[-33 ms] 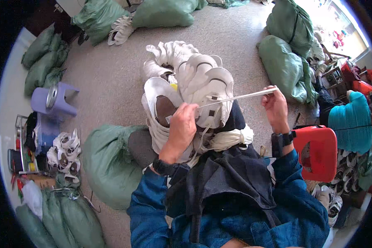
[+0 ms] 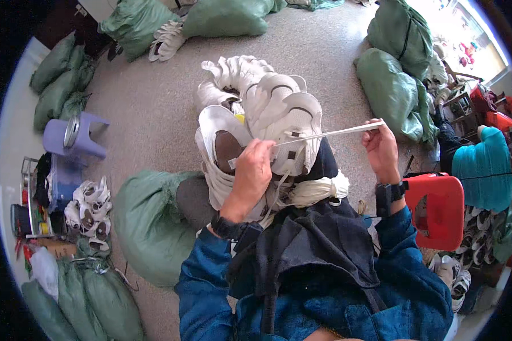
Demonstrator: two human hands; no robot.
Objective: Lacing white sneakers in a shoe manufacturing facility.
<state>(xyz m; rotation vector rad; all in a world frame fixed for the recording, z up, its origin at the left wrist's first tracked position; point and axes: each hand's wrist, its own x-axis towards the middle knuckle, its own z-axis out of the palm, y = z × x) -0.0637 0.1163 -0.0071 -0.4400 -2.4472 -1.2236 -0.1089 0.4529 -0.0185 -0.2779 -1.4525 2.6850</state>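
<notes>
Holds a white lace taut across a pale shoe upper, pinched in left hand and right hand well apart, probably to prevent sagging.

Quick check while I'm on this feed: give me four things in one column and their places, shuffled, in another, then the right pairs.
Things
1. White strip
2. Purple stool
3. Red stool
4. Pale cord bundle

Places
A. Beside the person's right arm, on its outer side
B. Pulled straight between the left hand and the right hand
C. Over the lap, between the two forearms
D. At the far left of the view, with a round silvery thing on it

Pairs: 1-B, 2-D, 3-A, 4-C
</notes>
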